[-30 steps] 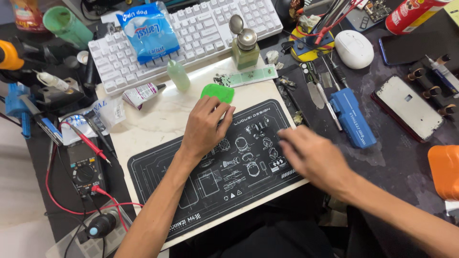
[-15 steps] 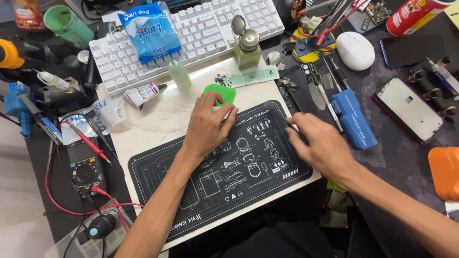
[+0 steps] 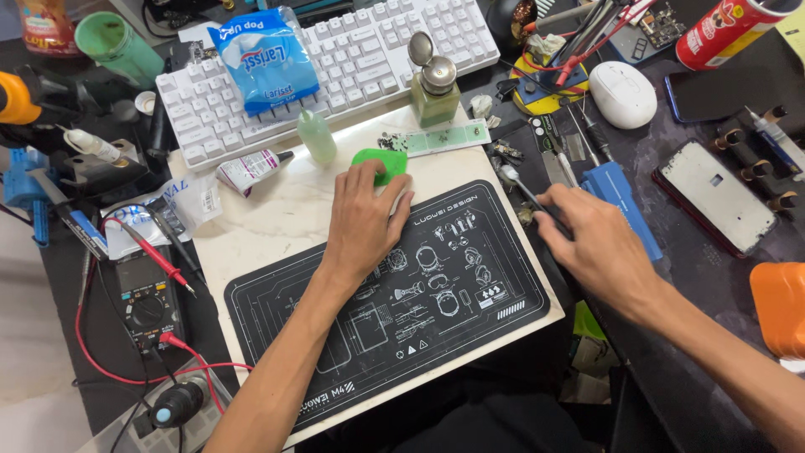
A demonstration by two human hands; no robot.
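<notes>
A green plastic pick lies near the far edge of the pale surface, under the left hand's flat, open fingertips. The right hand closes on a thin tool at the black mat's right edge; nothing is opened yet.

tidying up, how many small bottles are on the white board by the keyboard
2: a pale green squeeze bottle just below the keyboard, and a metal-capped pump bottle right of it. More may hide in the clutter.
</notes>
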